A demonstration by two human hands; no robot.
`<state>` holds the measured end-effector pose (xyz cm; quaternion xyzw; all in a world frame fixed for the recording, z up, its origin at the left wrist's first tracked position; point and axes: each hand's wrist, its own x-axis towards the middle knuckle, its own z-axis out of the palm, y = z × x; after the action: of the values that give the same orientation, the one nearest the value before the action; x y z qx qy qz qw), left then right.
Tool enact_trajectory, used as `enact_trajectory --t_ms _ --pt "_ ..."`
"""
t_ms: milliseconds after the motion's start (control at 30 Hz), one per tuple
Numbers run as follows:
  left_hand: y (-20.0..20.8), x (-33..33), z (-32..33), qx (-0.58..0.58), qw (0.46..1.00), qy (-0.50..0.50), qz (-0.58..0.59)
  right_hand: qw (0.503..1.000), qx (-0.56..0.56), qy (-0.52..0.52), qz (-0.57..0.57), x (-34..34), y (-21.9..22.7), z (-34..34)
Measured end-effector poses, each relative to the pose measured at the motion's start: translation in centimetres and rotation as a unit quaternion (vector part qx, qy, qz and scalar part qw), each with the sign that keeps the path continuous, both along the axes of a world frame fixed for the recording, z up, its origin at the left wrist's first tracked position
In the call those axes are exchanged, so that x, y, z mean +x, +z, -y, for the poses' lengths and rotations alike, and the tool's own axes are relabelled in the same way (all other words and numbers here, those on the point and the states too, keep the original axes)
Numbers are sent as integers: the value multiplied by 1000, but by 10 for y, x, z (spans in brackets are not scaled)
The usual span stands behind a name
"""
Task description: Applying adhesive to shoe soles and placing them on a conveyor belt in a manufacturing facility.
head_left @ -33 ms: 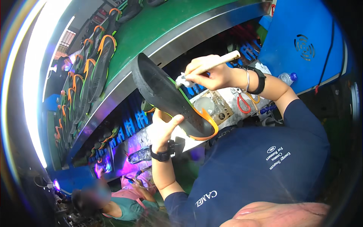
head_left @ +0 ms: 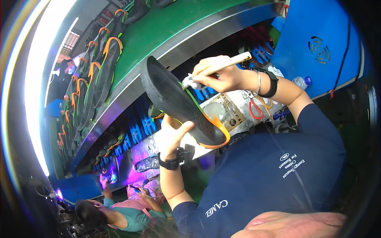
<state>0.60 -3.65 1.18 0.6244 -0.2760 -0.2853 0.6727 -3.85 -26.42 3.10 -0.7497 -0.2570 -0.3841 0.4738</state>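
Observation:
My left hand is closed around a black shoe sole with orange trim at one end and a green edge line, its thumb lying on the dark face. The sole is tilted up in front of me. In my closed right hand is a brush with a pale flat handle. Its whitish head meets the sole's green edge on the right side. The fingers behind the sole are hidden.
Along the left, a green conveyor belt carries several similar soles. Below the sole, a worktop holds a round pale dish and red-handled scissors. A bottle stands by a blue machine panel. Lower left, another person works.
The sole and my left hand have shifted very slightly to the right. The brush head sits slightly higher along the sole's edge. The other person's head has moved a little.

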Motion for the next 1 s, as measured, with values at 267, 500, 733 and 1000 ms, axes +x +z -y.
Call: enact_trajectory --t_ms 267,500,733,1000 --pt "5 -5 9 -3 1000 -1 -23 993 -91 -74 24 -2 4 6" --pt "23 7 46 -25 1000 -16 -9 1000 28 -5 -4 -72 -2 19" --pt "77 29 154 -21 935 -194 -296 932 304 -198 -1 -185 -5 68" --pt "131 114 401 136 981 -136 14 855 368 -365 -3 -244 -32 77"
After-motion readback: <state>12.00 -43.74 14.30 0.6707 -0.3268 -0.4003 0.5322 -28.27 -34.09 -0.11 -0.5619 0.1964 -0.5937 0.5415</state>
